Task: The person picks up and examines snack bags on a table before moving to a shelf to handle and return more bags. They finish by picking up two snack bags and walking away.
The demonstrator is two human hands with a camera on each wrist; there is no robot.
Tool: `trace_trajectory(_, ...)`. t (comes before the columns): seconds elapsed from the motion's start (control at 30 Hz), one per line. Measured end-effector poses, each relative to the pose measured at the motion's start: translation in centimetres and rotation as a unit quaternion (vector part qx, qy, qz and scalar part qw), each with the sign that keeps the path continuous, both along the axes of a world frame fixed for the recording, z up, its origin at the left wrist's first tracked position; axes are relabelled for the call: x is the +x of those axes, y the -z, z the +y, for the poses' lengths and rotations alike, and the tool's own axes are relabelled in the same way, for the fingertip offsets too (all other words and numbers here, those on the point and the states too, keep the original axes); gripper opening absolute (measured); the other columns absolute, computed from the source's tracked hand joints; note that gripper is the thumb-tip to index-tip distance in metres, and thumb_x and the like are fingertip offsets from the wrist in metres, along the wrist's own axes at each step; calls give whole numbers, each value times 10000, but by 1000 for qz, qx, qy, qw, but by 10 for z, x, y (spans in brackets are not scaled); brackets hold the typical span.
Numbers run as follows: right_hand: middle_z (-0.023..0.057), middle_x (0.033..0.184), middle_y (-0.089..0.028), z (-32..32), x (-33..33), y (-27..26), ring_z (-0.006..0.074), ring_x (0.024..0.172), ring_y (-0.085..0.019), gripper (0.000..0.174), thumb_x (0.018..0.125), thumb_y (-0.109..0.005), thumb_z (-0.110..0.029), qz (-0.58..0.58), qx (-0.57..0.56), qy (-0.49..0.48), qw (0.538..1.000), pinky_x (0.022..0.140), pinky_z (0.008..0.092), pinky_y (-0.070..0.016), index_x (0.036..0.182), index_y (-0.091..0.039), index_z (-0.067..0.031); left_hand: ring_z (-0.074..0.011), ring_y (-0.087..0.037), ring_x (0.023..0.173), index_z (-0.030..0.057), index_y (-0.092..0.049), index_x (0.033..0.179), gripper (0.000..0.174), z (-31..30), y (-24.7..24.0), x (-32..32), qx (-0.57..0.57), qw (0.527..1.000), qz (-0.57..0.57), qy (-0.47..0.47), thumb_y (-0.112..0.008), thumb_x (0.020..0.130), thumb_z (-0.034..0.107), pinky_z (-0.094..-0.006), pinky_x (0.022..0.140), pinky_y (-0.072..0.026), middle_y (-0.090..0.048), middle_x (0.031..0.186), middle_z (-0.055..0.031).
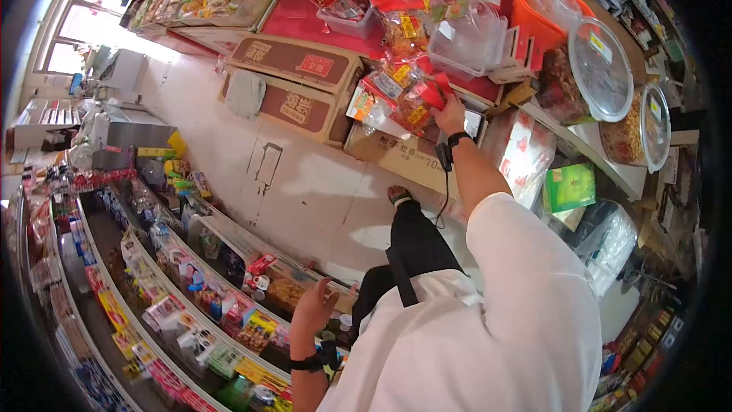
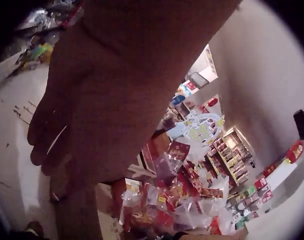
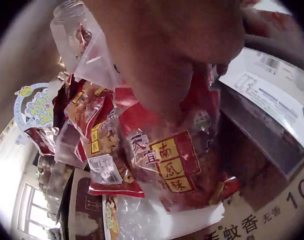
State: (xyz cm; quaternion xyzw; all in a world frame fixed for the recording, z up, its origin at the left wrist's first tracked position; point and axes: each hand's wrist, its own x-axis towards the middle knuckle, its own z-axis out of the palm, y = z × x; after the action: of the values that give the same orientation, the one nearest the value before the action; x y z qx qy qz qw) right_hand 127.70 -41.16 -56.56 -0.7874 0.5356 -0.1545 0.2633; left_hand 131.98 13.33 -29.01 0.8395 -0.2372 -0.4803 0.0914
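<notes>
The right hand [image 1: 450, 113] pinches the red top of a snack bag [image 1: 414, 111] at the stall's edge. In the right wrist view, the right hand [image 3: 167, 55] covers the top of that bag [image 3: 177, 170], whose yellow label faces out. Beside it lies another snack bag [image 3: 109, 155] with a white barcode label. A clear plastic tub [image 1: 469, 42] stands just behind. The left hand [image 1: 314, 307] hangs low near the shelves, fingers loosely bent and holding nothing; in the left wrist view the left hand [image 2: 92, 110] is dark, with its fingers pointing down.
Brown cartons [image 1: 293, 84] stand left of the bags, and a long carton [image 1: 396, 156] lies below them. An orange basket [image 1: 534, 19] and round clear-lidded tubs [image 1: 600, 69] are at the right. Shelves of packets [image 1: 191, 290] run along the lower left. A cable hangs from the right wrist.
</notes>
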Motion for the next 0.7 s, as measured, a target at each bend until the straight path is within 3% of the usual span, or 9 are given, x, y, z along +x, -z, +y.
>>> trace_trajectory(0.1, 196, 1019, -726, 14, 7, -17, 408, 1015, -677, 420, 798, -827, -309, 55, 42, 21, 997, 896, 493, -528, 1092, -684, -45, -412, -688, 965, 36, -573, 1320, 432, -18, 0, 38, -57, 997, -10, -48, -678, 928, 186, -479, 824, -538, -726, 1030, -214)
trace_trajectory(0.17, 190, 952, -731, 31, -2, -20, 404, 971, -690, 352, 810, -820, -293, 75, 60, 13, 995, 852, 496, -538, 1031, -701, -46, -395, -694, 931, 42, -593, 1292, 386, -39, 14, 59, -102, 995, -10, 2, -668, 933, 163, -472, 809, -541, -732, 971, -185)
trace_trajectory(0.2, 190, 913, -725, 43, -5, -19, 396, 913, -697, 297, 831, -801, -274, 10, 29, 13, 999, 804, 487, -543, 1005, -711, -50, -404, -683, 936, 24, -596, 1267, 363, -65, 2, 71, -134, 990, 15, 38, -660, 931, 146, -483, 821, -540, -713, 979, -200)
trace_trajectory(0.33, 192, 875, -713, 93, -9, -94, 378, 795, -703, 192, 868, -755, -223, -73, 36, -13, 997, 701, 461, -551, 940, -723, -48, -414, -598, 1148, 28, -592, 1309, 428, -129, 18, 111, -186, 952, -27, 242, -673, 902, 132, -478, 979, -494, -639, 1222, -218)
trace_trajectory(0.47, 183, 887, -721, 153, 8, -177, 373, 830, -695, 147, 870, -727, -212, -53, 21, -37, 998, 728, 466, -555, 941, -754, -86, -349, -525, 1278, 58, -616, 1267, 474, -209, -20, 144, -425, 791, -236, 372, -747, 817, 128, -542, 1126, -375, -580, 1314, -157)
trace_trajectory(0.5, 179, 883, -722, 169, 14, -189, 373, 815, -695, 146, 869, -721, -211, -68, 0, -76, 995, 727, 471, -555, 929, -758, -83, -349, -525, 1278, 58, -616, 1267, 474, -227, -22, 150, -434, 785, -231, 377, -747, 817, 128, -542, 1126, -375, -580, 1314, -157)
trace_trajectory(0.57, 175, 879, -722, 196, 25, -212, 372, 801, -695, 146, 869, -716, -211, -78, -25, -105, 991, 725, 477, -556, 917, -762, -80, -304, -527, 1308, 63, -654, 1176, 357, -250, -21, 161, -482, 690, -311, 441, -720, 832, 131, -568, 1162, -323, -626, 1246, -140)
trace_trajectory(0.63, 174, 867, -722, 219, 34, -231, 373, 785, -691, 155, 846, -745, -203, 13, 16, -153, 988, 711, 458, -554, 919, -774, -70, -302, -578, 1258, 72, -683, 1119, 280, -259, 2, 172, -438, 676, -308, 507, -696, 848, 139, -540, 1115, -386, -663, 1190, -142)
trace_trajectory(0.7, 180, 857, -719, 245, 39, -233, 368, 783, -691, 156, 831, -766, -197, -35, 70, -111, 991, 706, 449, -551, 904, -774, -60, -300, -629, 1208, 80, -712, 1062, 213, -259, 13, 182, -388, 655, -308, 571, -672, 863, 148, -513, 1069, -450, -700, 1135, -143)
